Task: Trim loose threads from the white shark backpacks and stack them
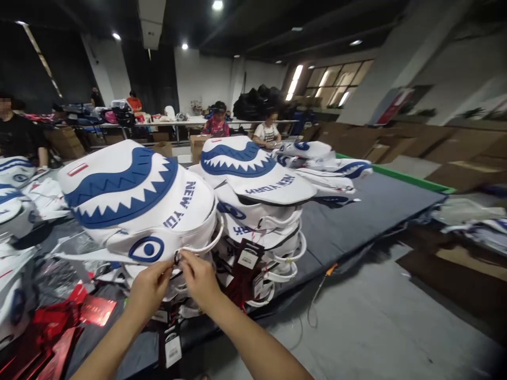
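Note:
A white bag [119,190] with blue shark jaws, white teeth, a blue eye and NEW YORK lettering lies on top of a stack, right before me. At the near end of its white handle [204,244], my left hand [152,282] and my right hand [198,277] meet with fingertips pinched. A small dark loop [177,257] shows between them; what each hand grips is hidden. Below hangs a black hang tag [173,348] with a white label. Beside it on the right, a second stack of shark bags [253,174] carries another black tag [249,256].
Red shiny packets [59,322] and clear plastic [75,269] lie at the left, near more white bags [16,206]. The dark-covered table [368,211] extends right to a green edge [412,178]. Several people sit or stand behind. Cardboard boxes [459,142] line the right.

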`<action>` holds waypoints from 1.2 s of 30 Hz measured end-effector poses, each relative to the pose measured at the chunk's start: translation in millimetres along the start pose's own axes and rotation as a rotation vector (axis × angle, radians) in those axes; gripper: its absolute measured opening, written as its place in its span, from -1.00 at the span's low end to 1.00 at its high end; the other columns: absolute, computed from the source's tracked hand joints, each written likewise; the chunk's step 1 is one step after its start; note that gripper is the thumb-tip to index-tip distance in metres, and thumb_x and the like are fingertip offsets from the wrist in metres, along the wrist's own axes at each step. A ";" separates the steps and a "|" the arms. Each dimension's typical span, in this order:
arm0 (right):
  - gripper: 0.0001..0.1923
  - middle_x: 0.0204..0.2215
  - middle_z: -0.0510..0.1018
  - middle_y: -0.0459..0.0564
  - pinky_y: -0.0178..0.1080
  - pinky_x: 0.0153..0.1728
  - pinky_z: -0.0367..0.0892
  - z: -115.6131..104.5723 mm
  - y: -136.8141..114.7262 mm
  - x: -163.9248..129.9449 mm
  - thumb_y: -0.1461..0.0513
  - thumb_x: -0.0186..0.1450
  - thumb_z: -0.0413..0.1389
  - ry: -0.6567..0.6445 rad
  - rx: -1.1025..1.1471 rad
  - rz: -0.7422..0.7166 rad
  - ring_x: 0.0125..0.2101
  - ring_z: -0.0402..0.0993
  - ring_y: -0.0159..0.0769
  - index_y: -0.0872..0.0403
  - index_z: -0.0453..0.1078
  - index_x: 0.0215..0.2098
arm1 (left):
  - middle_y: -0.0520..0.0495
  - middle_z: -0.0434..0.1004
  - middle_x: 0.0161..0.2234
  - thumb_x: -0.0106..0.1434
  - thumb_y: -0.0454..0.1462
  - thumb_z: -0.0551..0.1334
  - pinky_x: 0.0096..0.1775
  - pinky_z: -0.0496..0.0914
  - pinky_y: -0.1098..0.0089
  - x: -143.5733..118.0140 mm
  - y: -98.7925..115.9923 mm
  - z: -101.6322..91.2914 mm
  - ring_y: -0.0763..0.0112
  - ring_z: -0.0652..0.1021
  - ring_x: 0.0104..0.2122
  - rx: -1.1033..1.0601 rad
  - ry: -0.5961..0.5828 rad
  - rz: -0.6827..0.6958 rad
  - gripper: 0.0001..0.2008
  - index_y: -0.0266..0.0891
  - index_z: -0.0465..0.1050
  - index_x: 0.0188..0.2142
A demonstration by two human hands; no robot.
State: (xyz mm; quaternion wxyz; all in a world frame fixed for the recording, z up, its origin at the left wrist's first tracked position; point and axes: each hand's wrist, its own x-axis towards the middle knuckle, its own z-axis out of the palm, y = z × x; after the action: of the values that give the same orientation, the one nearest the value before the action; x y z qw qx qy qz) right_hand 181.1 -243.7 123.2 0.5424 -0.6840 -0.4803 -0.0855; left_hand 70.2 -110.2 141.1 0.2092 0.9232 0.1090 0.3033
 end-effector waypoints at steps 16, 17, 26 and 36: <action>-0.72 -0.70 0.32 -0.22 -0.42 -0.67 0.04 -59.5 14.3 5.2 0.02 0.23 0.14 -0.539 0.647 0.738 -0.72 0.14 -0.48 0.04 0.26 -0.42 | -0.05 0.64 -0.11 0.21 -0.09 0.29 -0.03 0.54 0.23 -15.3 -15.1 -11.5 0.16 0.63 -0.09 -0.291 -0.162 -0.193 -0.73 -0.02 0.54 -0.09; -0.64 -0.69 0.33 -0.23 -0.44 -0.68 0.01 -58.4 16.8 4.1 -0.05 0.20 0.18 -0.509 0.774 0.775 -0.72 0.11 -0.51 0.05 0.25 -0.39 | -0.05 0.64 -0.13 0.24 -0.10 0.27 -0.05 0.54 0.25 -16.9 -14.3 -11.3 0.19 0.63 -0.11 -0.296 -0.127 -0.201 -0.76 -0.04 0.53 -0.11; -0.55 -0.61 0.38 -0.21 -0.44 -0.60 0.08 -50.9 6.1 8.6 -0.03 0.15 0.37 -0.414 0.940 0.848 -0.67 0.18 -0.53 0.07 0.30 -0.33 | -0.09 0.62 -0.32 0.38 -0.30 0.18 -0.26 0.47 0.43 -7.8 -3.0 -4.5 0.40 0.59 -0.31 -0.382 0.163 0.124 -0.85 -0.20 0.55 -0.21; -0.70 -0.43 0.46 -0.11 -0.33 -0.37 0.27 -15.2 -17.7 17.8 0.02 0.23 0.30 0.083 0.470 0.542 -0.42 0.32 -0.39 0.08 0.46 -0.35 | 0.06 0.67 -0.21 0.41 -0.26 0.21 -0.01 0.18 0.23 14.0 4.8 8.3 0.36 0.46 -0.17 -0.240 0.264 0.344 -0.88 -0.13 0.54 -0.20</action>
State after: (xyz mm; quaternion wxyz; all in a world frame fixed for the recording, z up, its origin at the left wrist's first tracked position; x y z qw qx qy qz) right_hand 183.3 -247.1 152.3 0.7068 -0.6391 -0.2656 0.1464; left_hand 86.7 -112.5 144.4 0.2464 0.8491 -0.0600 0.4634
